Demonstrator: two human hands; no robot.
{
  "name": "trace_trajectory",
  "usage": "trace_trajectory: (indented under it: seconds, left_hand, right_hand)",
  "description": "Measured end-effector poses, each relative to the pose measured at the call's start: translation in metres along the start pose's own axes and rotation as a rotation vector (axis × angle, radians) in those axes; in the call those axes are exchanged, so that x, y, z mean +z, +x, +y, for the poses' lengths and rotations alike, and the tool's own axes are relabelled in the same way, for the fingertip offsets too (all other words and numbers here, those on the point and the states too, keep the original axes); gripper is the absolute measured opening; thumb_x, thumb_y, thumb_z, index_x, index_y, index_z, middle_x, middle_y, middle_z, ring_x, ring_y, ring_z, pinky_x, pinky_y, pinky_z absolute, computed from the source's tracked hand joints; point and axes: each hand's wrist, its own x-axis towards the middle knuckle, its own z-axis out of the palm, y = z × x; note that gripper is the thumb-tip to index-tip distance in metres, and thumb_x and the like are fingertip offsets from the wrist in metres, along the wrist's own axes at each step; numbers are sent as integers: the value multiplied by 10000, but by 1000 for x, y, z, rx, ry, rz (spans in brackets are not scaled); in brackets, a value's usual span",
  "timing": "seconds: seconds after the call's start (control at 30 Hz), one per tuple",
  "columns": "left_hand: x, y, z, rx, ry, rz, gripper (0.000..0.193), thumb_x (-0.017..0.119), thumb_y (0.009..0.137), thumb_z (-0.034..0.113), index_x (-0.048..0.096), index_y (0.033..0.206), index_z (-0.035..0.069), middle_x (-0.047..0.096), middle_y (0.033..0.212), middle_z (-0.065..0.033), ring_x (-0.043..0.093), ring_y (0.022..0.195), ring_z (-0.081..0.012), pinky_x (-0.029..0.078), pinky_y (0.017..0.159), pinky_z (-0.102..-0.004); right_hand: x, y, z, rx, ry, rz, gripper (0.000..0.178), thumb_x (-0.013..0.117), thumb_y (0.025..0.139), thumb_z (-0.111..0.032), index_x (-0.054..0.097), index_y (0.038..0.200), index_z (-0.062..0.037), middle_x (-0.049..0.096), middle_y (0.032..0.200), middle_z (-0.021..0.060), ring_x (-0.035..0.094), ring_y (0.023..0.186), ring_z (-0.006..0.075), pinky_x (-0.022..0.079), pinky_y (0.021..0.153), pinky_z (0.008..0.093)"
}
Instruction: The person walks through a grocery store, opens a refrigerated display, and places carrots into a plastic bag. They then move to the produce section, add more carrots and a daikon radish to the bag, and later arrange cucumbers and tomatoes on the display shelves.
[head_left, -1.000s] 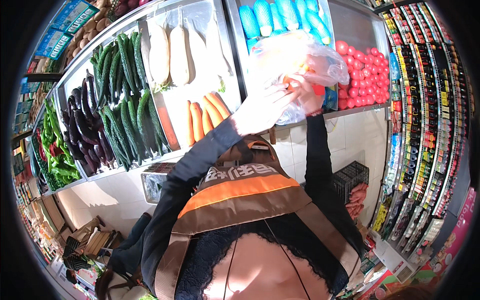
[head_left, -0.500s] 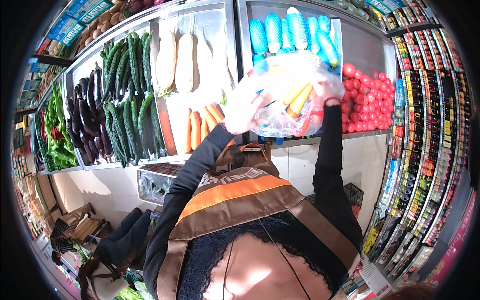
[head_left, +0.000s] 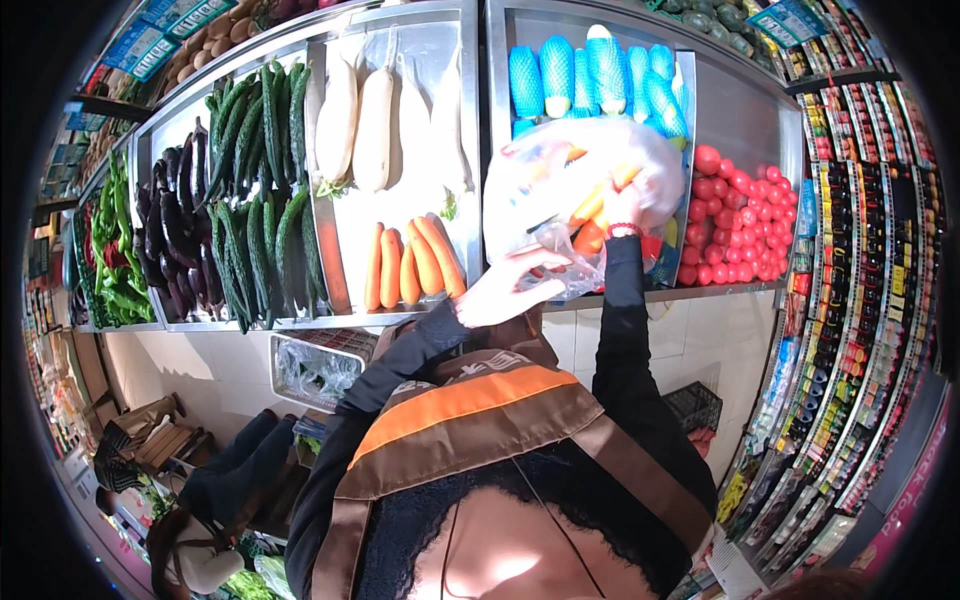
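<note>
A clear plastic bag (head_left: 510, 200) with several orange carrots (head_left: 585, 210) in it rests over the right-hand display tray, just in front of blue-netted long vegetables (head_left: 606, 70). At the bag's near edge, my left hand (head_left: 505, 287) grips the crinkled plastic between thumb and fingers. My right hand (head_left: 626, 207) reaches into the bag's mouth and is closed around a carrot; its fingertips are partly hidden by the plastic and glare. More carrots (head_left: 430, 255) lie loose in the tray left of my left hand.
Pink-red tomatoes (head_left: 735, 225) fill the tray to the right. White radishes (head_left: 374, 130), cucumbers (head_left: 265, 250), eggplants (head_left: 180, 220) and green peppers (head_left: 118, 270) lie leftward. Shelves of bottles (head_left: 865, 260) stand at right. A crate (head_left: 318, 368) sits below the tray edge; another person (head_left: 235, 480) is at lower left.
My right hand has moved from the bag's right side into its mouth, onto the carrots. The left hand has shifted down to the bag's near edge. The bag has settled slightly left.
</note>
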Motion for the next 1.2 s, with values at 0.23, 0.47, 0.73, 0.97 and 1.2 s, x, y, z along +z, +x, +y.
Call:
trace_trajectory:
  seconds: [0.23, 0.47, 0.73, 0.97, 1.2]
  left_hand:
    - [6, -34, 6, -203, -213, -2, 266, 617, 1006, 149, 616, 1226, -1, 642, 1033, -63, 655, 898, -119, 539, 769, -285]
    - [-7, -50, -4, -273, -121, 112, 256, 587, 1029, 189, 642, 1200, 7, 679, 1029, -24, 623, 942, -76, 485, 837, -253]
    - [-21, -66, 0, -208, -79, 195, 242, 612, 1014, 176, 644, 1199, 22, 671, 1056, -21, 611, 971, -84, 484, 816, -251]
    - [-14, -55, 6, -274, -774, -125, 585, 290, 1104, 416, 523, 1342, -64, 659, 1212, -147, 624, 1158, -211, 458, 1054, -343]
    - [3, -21, 9, -349, -1759, -192, 644, 453, 1008, 588, 566, 1253, 3, 674, 1145, -89, 672, 1003, -203, 542, 885, -353]
  right_hand:
    - [-9, 0, -1, 22, 117, -74, 517, 774, 778, -373, 642, 1158, -48, 676, 1049, 242, 643, 1016, 385, 522, 852, 475]
    - [-6, -30, -25, 28, 163, -194, 507, 795, 739, -395, 687, 1074, -30, 673, 1061, 250, 633, 1036, 398, 520, 860, 481]
    - [-39, -77, -55, -63, 324, -289, 597, 865, 619, -209, 614, 1106, 27, 594, 1109, 187, 595, 1070, 359, 494, 936, 440]
    - [-157, -94, -119, -299, 528, -187, 449, 779, 638, 0, 603, 1051, -17, 573, 1168, 133, 587, 1123, 333, 475, 978, 422]
    - [-195, -113, -176, -1126, 103, -503, 354, 749, 659, -57, 645, 997, -56, 571, 1145, 128, 530, 1192, 383, 444, 1058, 529]
